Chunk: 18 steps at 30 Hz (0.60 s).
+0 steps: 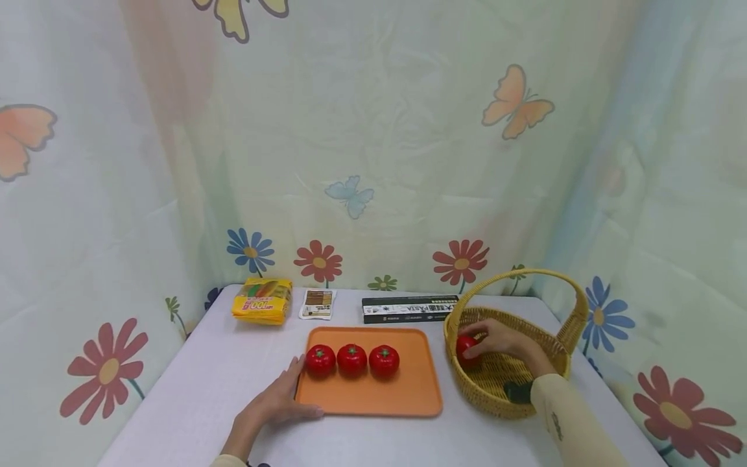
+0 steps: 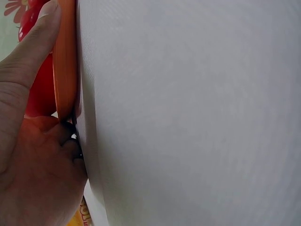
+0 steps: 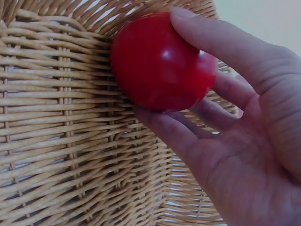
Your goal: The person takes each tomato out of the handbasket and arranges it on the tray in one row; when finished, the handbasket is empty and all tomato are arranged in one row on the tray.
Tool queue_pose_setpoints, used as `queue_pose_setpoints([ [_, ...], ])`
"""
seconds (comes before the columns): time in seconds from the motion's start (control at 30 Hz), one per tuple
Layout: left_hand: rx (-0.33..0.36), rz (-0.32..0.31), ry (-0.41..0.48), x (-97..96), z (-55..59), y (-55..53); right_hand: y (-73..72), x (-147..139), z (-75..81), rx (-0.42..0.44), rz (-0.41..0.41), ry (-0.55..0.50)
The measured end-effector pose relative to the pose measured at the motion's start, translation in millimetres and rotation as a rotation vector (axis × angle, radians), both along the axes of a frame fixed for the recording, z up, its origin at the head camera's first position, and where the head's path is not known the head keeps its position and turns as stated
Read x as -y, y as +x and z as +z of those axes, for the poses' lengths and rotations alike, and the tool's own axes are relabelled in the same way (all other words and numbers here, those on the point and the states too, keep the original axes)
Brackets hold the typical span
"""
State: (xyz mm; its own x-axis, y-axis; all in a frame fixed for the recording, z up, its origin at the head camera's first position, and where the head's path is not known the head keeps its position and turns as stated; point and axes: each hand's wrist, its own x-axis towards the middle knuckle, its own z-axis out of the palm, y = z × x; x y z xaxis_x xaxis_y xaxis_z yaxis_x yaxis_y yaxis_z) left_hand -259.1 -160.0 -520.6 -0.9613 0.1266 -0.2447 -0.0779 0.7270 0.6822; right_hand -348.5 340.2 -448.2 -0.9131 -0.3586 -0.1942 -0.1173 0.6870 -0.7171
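Note:
In the head view my right hand (image 1: 496, 338) is inside the yellow wicker basket (image 1: 502, 389), gripping a red tomato (image 1: 467, 349) near the basket's left wall. The right wrist view shows the thumb and fingers around that tomato (image 3: 162, 63), close to the woven wicker. My left hand (image 1: 280, 397) rests at the near left corner of the orange tray (image 1: 379, 397). Its fingers lie along the tray's left side, and the thumb (image 2: 35, 42) touches the front rim. On the tray a left tomato (image 1: 320, 360), a middle tomato (image 1: 352, 360) and a right tomato (image 1: 384, 362) sit in a row.
Behind the tray lie a yellow package (image 1: 262, 301), a small brown and white packet (image 1: 318, 304) and a long black and white pasta box (image 1: 408, 309). The basket's tall handle (image 1: 519, 271) arches above it. A flowered curtain (image 1: 373, 130) surrounds the white table (image 1: 175, 408).

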Motion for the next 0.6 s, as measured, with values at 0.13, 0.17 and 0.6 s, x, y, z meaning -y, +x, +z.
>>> queue_pose_setpoints([
  [0.13, -0.001, -0.002, -0.001, -0.4, 1.3, -0.4, 2.9, -1, -1.4, -0.012, -0.014, -0.010],
  [0.17, -0.002, -0.005, 0.004, -0.4, 0.7, -0.5, 3.7, -2, -2.2, -0.017, -0.022, -0.015],
  [0.6, -0.009, -0.004, -0.005, -0.1, -0.9, -1.3, 17.4, -12, 15.8, -0.049, -0.050, -0.081],
])
